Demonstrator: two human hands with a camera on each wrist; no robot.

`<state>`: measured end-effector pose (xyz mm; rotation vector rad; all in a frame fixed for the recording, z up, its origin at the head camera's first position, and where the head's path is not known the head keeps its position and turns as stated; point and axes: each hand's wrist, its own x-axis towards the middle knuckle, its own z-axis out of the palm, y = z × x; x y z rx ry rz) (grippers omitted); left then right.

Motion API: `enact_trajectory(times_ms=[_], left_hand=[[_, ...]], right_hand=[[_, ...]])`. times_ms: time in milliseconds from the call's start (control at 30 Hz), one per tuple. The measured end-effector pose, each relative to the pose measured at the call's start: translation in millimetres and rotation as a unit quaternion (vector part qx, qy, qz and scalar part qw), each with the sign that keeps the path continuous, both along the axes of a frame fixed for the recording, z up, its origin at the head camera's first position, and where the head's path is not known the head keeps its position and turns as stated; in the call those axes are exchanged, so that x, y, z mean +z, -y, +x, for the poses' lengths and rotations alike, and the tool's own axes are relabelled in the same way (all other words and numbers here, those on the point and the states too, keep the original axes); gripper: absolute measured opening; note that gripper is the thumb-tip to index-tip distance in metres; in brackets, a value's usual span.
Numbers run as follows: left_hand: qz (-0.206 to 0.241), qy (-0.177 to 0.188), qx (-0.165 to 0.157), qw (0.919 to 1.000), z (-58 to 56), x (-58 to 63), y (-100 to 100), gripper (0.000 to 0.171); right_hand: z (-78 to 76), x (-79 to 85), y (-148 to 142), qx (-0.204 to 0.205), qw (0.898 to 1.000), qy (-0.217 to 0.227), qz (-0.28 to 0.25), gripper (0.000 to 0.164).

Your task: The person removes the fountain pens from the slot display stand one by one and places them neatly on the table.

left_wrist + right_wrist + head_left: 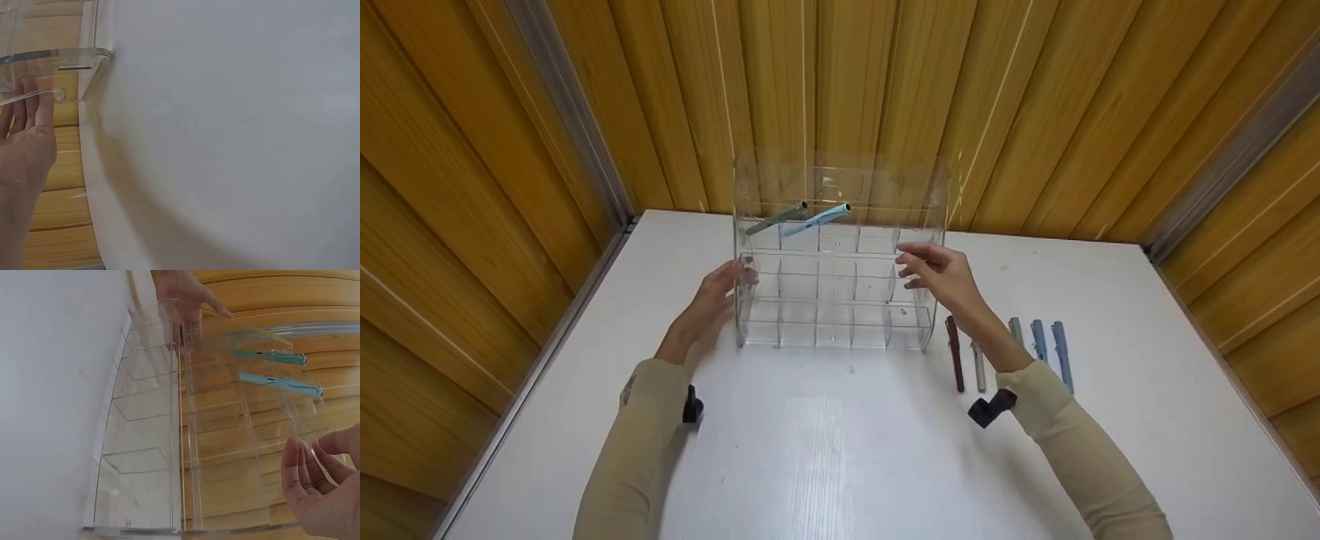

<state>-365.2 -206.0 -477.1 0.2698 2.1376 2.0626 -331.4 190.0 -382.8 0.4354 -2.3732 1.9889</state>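
Observation:
A clear acrylic rack with tiers of compartments (817, 324) stands on the table. A grey-green pen (775, 218) and a light blue pen (817, 220) lean in its top tier, towards the left. My left hand (715, 291) touches the rack's left side; in the left wrist view its fingers (29, 109) look straight behind the clear plastic. On the other side, my right hand (945, 279) is at the rack's right end, fingers loosely bent. No pen shows between its fingertips (292, 453) in the right wrist view; whether they touch the plastic is unclear.
Right of the rack, several pens lie on the white table (825, 457): a dark red pen (955, 354), a silvery pen (979, 367), a green pen (1015, 329) and blue pens (1063, 352), partly behind my right forearm. Yellow wood-patterned walls (847, 90) enclose the table.

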Motion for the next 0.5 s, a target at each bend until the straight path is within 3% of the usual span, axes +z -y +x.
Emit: enact_trajectory(times_ms=[267,500], left_hand=[[0.005,-0.013,-0.004,0.9999,-4.6,5.3,1.4,0.065],[0.003,0.003,-0.001,1.0000,2.6,-5.4,1.3,0.064]], right_hand=[[-13.1,14.0,32.2,-0.003,0.999,-0.011,-0.040,0.034],[-16.3,4.6,55.7,0.002,0.996,-0.028,-0.081,0.039]])
